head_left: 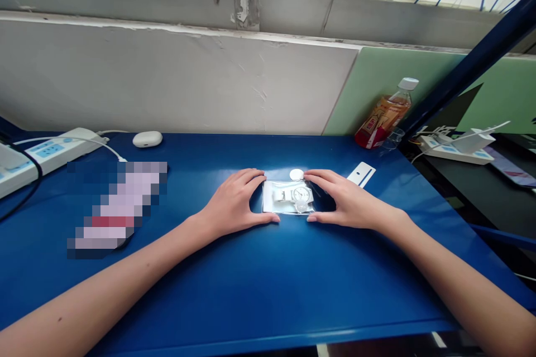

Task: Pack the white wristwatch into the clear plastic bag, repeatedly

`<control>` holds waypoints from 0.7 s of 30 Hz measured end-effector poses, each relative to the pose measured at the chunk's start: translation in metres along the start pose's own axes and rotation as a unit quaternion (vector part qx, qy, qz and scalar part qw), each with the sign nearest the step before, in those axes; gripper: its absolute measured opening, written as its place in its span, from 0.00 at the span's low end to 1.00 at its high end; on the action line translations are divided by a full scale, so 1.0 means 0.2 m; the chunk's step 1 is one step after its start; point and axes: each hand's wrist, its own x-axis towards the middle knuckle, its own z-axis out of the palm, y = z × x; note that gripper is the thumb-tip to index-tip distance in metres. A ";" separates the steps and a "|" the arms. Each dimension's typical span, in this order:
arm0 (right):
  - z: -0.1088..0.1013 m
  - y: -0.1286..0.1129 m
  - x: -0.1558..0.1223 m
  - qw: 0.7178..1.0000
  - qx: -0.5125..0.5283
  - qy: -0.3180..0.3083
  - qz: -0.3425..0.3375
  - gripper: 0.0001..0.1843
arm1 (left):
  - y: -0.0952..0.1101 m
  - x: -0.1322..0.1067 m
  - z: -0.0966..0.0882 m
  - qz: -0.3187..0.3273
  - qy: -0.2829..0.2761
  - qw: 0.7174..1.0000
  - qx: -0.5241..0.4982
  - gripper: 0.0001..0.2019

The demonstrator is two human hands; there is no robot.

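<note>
A white wristwatch (295, 195) lies in a small clear bag (270, 203) on the blue table (259, 284). My left hand (234, 203) rests at the bag's left edge, thumb and fingers curved around that side. My right hand (345, 201) frames the bag's right edge the same way, fingertips touching it. Both hands lie low on the table with fingers apart. A small white round disc (296, 174) sits just behind the bag, near my right fingertips.
A white strip with a blue line (360, 173) lies right of the hands. A drink bottle (385, 116) leans at the back right. White earbud case (147, 139) and power strip (42, 156) sit at the left; a blurred-out object (117, 209) lies beside them.
</note>
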 end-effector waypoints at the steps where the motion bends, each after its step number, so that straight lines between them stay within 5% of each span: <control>1: 0.00 0.00 0.00 1.000 -0.001 0.006 -0.002 0.46 | 0.00 0.00 0.00 0.001 -0.002 1.000 0.002 0.48; 21: -0.02 0.02 0.01 1.000 -0.010 0.006 0.001 0.48 | 0.00 0.00 0.00 -0.009 -0.018 1.000 -0.006 0.44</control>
